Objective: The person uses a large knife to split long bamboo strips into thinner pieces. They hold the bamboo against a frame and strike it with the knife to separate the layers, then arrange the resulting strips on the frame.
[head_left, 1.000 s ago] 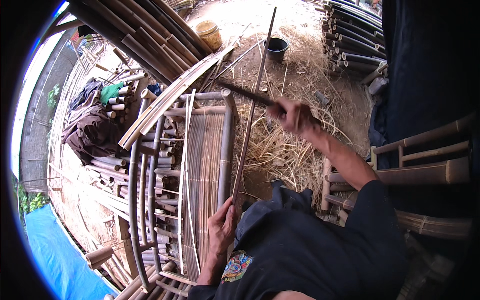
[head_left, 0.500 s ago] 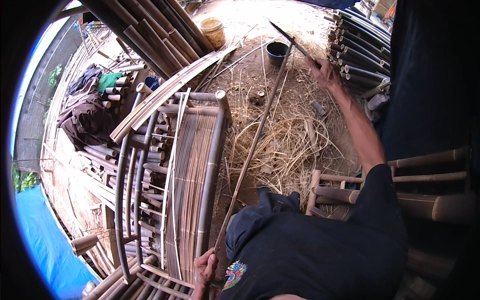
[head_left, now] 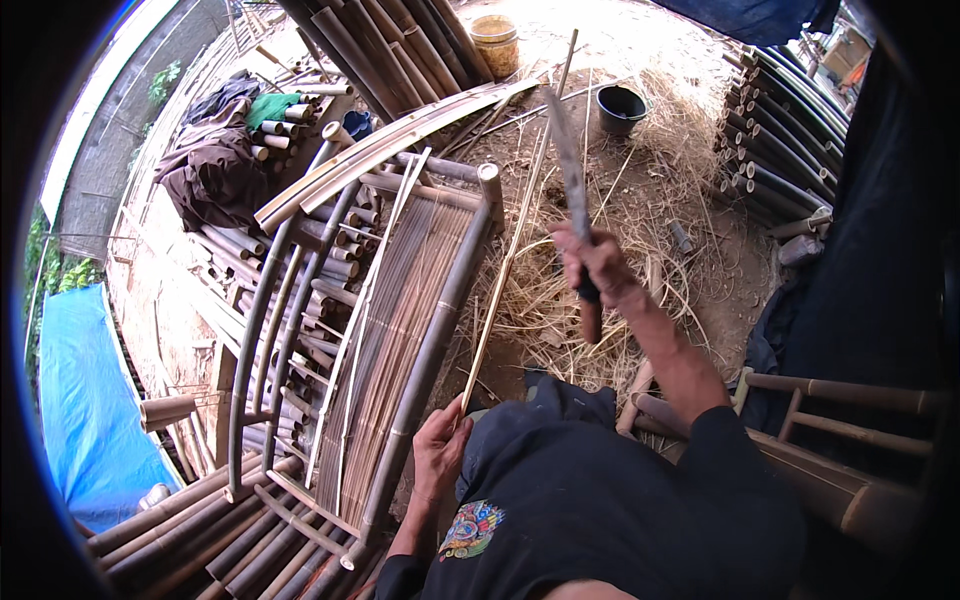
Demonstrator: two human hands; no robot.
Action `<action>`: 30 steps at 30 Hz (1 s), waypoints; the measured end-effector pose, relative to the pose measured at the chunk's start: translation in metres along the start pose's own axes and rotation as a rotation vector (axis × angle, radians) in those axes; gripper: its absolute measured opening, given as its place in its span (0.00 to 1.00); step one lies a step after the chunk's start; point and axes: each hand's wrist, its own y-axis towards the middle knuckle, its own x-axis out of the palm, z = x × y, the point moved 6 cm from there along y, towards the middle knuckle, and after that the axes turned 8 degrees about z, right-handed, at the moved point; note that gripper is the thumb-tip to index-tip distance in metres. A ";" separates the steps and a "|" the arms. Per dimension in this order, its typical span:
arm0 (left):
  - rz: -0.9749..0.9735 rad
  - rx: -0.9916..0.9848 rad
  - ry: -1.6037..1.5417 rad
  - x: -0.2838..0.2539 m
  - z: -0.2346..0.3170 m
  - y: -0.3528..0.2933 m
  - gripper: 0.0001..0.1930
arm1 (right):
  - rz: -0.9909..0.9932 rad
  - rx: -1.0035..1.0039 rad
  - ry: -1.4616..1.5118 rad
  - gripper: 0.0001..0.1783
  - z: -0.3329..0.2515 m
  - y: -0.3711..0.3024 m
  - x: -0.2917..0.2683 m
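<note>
My left hand (head_left: 438,446) is closed round the near end of a long, narrow bamboo strip (head_left: 508,262), low beside the bench's front rail. The strip slants up and away, its pale side showing along much of its length. In front of me, my right hand (head_left: 602,262) grips a long knife (head_left: 570,155) with a grey blade and a brown handle. The blade points up and away, to the right of the strip and apparently apart from it. Close on the left stands a bamboo bench (head_left: 400,335) with a slatted seat, two pale loose strips lying along it.
Pale shavings (head_left: 560,320) litter the ground ahead. A black bucket (head_left: 621,108) and a yellowish tub (head_left: 495,47) stand farther off. Bamboo poles are stacked (head_left: 780,150) at the right, and split bamboo (head_left: 400,130) lies across the bench's far end. A bamboo frame (head_left: 840,392) is at the lower right.
My right hand has come nearer with the knife, whose blade has swung more upright. The strip now shows its pale side instead of its dark one. My view has shifted left.
</note>
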 end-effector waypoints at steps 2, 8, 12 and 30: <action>0.044 0.081 0.072 0.009 0.007 0.003 0.20 | -0.012 -0.004 -0.079 0.19 0.008 -0.008 0.022; 0.185 0.330 0.312 0.025 0.042 -0.006 0.20 | -0.005 -0.200 -0.473 0.18 -0.005 -0.007 0.033; 0.253 0.400 0.384 0.028 0.046 -0.008 0.19 | -0.065 -0.358 -0.769 0.17 -0.013 -0.006 0.028; -0.088 -0.579 -0.563 0.038 -0.052 0.025 0.16 | -0.409 -0.081 0.676 0.11 -0.025 -0.053 0.053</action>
